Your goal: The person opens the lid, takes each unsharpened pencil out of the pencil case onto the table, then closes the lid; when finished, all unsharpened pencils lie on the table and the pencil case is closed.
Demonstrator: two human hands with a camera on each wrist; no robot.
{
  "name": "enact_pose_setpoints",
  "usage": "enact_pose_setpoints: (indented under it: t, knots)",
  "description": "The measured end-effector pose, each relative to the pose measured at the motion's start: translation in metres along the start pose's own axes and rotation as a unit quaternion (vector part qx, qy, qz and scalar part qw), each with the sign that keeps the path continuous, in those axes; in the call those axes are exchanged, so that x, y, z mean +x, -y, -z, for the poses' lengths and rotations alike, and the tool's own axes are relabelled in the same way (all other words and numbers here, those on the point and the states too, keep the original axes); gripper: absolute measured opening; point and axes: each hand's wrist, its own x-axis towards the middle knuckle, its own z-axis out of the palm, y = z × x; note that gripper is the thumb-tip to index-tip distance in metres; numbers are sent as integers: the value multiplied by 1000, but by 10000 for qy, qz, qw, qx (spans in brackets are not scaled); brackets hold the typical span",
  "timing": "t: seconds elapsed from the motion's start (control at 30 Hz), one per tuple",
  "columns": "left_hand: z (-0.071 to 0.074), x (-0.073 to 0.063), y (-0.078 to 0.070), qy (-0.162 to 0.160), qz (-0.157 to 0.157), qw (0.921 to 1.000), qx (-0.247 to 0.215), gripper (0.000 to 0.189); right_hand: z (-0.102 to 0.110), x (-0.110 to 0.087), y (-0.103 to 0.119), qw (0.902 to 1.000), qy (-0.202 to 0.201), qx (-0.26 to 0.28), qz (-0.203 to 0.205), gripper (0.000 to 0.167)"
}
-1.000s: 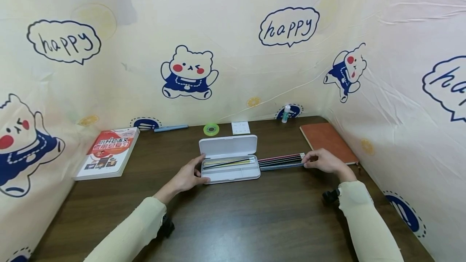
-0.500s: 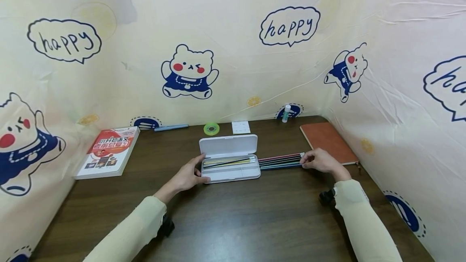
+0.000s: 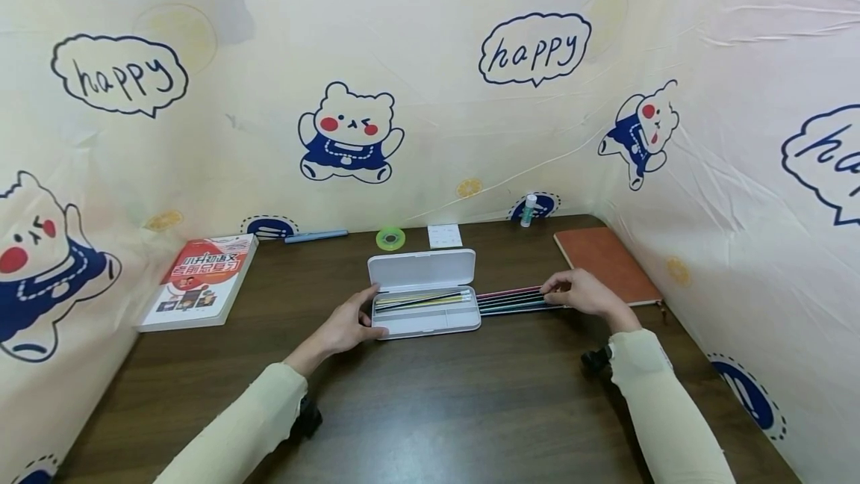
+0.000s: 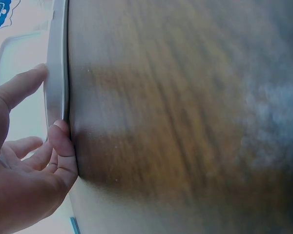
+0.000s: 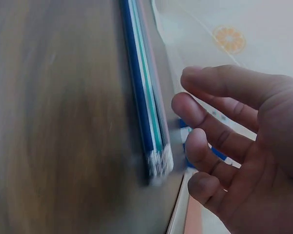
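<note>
- Head view: the person's left hand [image 3: 346, 325] spans the left end of a white, rectangular pencil case [image 3: 411, 323], thumb at the near corner and fingers at the far one, gripping it between them.
- The right hand [image 3: 584, 293] is over the right ends of a bundle of slim, straight pencils [image 3: 512, 301] in blue, green and pink; the right wrist view shows its fingers loosely curved and parted, with a gap between fingertips and bundle.
- That bundle lies on the dark brown wood-grain table [image 3: 430, 409], just right of the case, long axis running left to right, whitish ends pointing right.
- The case stretches the same way, its white lid [image 3: 422, 270] standing open along the far side.
- Inside, slim yellow and black pencils [image 3: 419, 300] lie lengthwise in the rear compartment.
- Behind the right hand lies a reddish-brown rectangular notebook [image 3: 608, 256].
</note>
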Motion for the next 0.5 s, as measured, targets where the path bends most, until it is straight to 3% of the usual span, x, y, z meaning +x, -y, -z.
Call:
enact_pose_setpoints:
  t: [0.5]
  knots:
    - [-1,1,3,-12,9,10000,-62,93,-28,34,52,9979,-50,144,631,17]
